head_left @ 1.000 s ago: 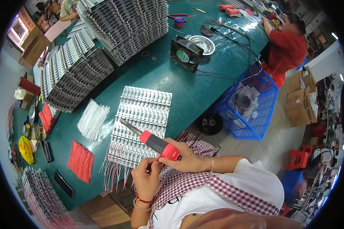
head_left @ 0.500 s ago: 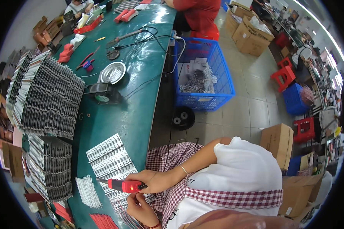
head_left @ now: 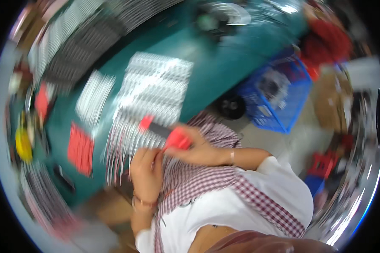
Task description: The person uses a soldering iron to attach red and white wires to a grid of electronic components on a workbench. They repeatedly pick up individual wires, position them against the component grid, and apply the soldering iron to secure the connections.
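My right hand [head_left: 198, 147] is wrapped round a red-and-black handheld tool [head_left: 178, 140]; the tool points left, and motion blur hides its exact kind. Close by on the left, the fingers of my left hand [head_left: 144, 170] are pinched together near the tool's butt end. Whatever they hold is too blurred to name. Beyond both hands a sheet of white circuit boards [head_left: 160, 78] lies on the green table. Thin white and red wires [head_left: 117, 147] hang off its near side. Left of the sheet are a bundle of white wires [head_left: 95, 98] and a bundle of red wires [head_left: 80, 148].
Tall stacks of board sheets [head_left: 86, 46] stand at the table's far left. A dark device [head_left: 211, 21] sits at the back beside a shiny metal bowl [head_left: 234, 14]. On the floor to the right is a blue plastic crate [head_left: 278, 122], and a person in red [head_left: 327, 42] is behind it.
My view has swung left and down, so the hands and sheet appear higher and the left-side wires show more. The tool stays in my right hand, and my left hand remains pinched near it.
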Tool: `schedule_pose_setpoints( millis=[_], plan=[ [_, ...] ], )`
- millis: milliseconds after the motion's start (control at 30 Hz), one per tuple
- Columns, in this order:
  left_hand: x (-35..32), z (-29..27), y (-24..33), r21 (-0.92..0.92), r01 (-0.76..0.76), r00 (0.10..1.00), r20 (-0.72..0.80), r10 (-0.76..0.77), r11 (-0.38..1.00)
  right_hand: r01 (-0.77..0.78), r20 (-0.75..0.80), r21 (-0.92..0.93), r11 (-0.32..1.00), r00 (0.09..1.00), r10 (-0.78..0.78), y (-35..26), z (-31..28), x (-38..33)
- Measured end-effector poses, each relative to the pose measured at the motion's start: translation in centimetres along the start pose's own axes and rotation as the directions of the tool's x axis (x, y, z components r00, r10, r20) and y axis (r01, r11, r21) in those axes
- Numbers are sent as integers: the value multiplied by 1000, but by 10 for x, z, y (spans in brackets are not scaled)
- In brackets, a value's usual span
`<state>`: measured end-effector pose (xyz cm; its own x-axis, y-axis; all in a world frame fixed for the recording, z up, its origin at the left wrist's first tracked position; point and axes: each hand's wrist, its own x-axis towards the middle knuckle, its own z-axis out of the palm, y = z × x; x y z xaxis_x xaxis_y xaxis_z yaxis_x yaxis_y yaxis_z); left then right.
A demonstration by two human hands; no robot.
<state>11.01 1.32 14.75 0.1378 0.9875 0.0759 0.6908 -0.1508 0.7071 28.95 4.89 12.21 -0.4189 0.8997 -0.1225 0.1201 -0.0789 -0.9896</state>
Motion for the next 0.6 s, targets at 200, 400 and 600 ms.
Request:
schedule_pose_setpoints(
  millis=[200, 400, 600],
  plan=[
    [-29, -28, -36, 79, 109, 957, -278, -83, 991, -75, -123, 375, 924, 984, 130, 8, -3, -8],
    [-40, -26, -71, 67, 227, 918, -348, -190, 972, -111, -77, 343, 933, 986, 145, 15, -32, -18],
    [-6, -13, -76, 171, 100, 915, -403, -23, 980, -184, -67, 271, 945, 976, 209, 21, -20, -23]
  ],
)
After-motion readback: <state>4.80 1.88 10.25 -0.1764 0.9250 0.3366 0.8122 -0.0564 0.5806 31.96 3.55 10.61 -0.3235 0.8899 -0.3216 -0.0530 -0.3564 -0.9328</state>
